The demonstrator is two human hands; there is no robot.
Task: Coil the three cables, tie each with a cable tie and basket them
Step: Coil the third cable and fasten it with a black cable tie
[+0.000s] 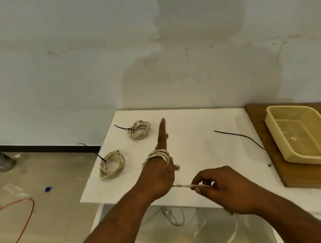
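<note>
Two beige cables lie coiled on the white table, each bound with a black cable tie: one coil (140,129) at the back, the other coil (112,163) near the left edge. My left hand (159,170) is held flat with fingers straight, and several turns of the third beige cable (159,154) are wound around it. My right hand (225,187) pinches that cable's loose stretch just right of the left wrist. A loose black cable tie (241,137) lies on the table to the right. The yellow mesh basket (275,131) is empty.
The basket stands on a wooden board (298,176) at the right end. The white table (195,143) ends in open floor on the left, where a red wire (26,214), a metal can (0,161) and plastic scraps lie. More cable hangs below the table's front edge.
</note>
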